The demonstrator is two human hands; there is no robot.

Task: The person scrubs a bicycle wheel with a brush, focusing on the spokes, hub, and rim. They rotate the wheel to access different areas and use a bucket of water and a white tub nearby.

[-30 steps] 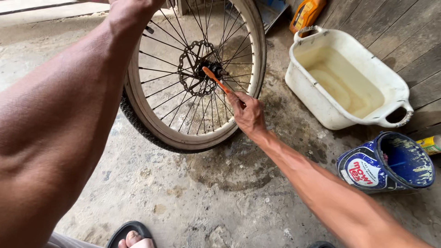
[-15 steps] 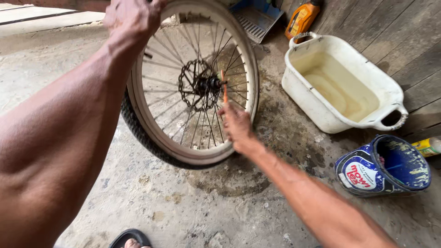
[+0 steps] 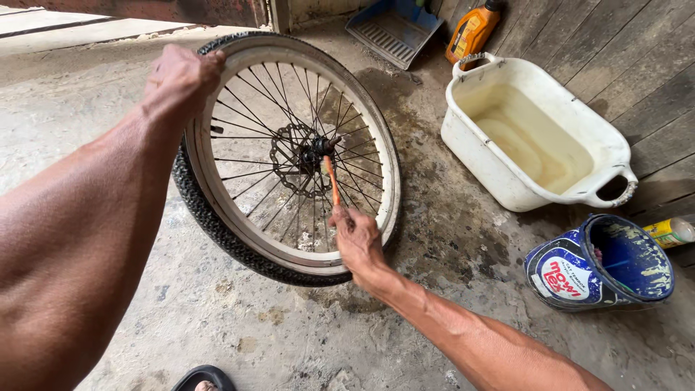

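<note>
A bicycle wheel (image 3: pixel 217 217) with a black knobby tyre, pale rim and thin spokes stands upright on the concrete floor. My left hand (image 3: pixel 181 76) grips the top of its rim and tyre. My right hand (image 3: pixel 356 242) holds a small orange-handled brush (image 3: pixel 331 181), whose tip reaches between the spokes to the dark hub (image 3: pixel 317 150) and brake disc at the wheel's centre.
A white tub (image 3: pixel 507 177) of murky water stands at the right. A blue bucket (image 3: pixel 601 264) lies tilted at the lower right beside a small bottle (image 3: pixel 670 232). An orange bottle (image 3: pixel 472 32) and a blue dustpan (image 3: pixel 394 29) rest by the wooden wall. A sandal (image 3: pixel 203 378) shows below.
The view has shifted, so the wheel sits lower and farther right in frame. My right hand turned the brush from slanted to nearly upright at the hub. My left hand kept its grip on the rim.
</note>
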